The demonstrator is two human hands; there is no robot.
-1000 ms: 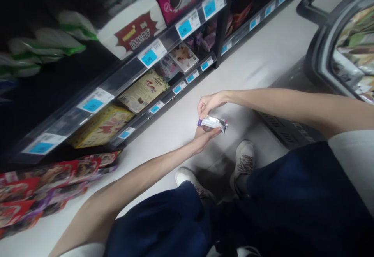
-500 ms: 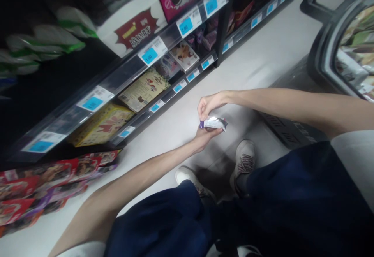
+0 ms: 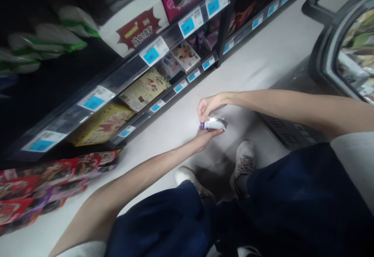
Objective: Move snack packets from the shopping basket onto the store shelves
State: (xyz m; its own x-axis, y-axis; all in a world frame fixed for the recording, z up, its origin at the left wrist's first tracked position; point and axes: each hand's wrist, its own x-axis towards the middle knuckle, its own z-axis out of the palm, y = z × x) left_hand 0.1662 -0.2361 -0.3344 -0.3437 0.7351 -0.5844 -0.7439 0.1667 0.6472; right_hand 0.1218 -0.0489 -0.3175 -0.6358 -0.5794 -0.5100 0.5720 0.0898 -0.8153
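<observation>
The left hand [image 3: 203, 138] cradled a small silver packet [image 3: 216, 124] from below, thumb along its side, while the right hand [image 3: 209, 104] pinched its purple end. The packet was above the floor [image 3: 157, 136], well apart from the shelf [image 3: 125, 74]. Good handling, as judged here, called for a firm but uncrushing left hold and small, controlled movements of the right fingertips.

Dark shelving [image 3: 127, 74] beside pale floor [image 3: 166, 134].
</observation>
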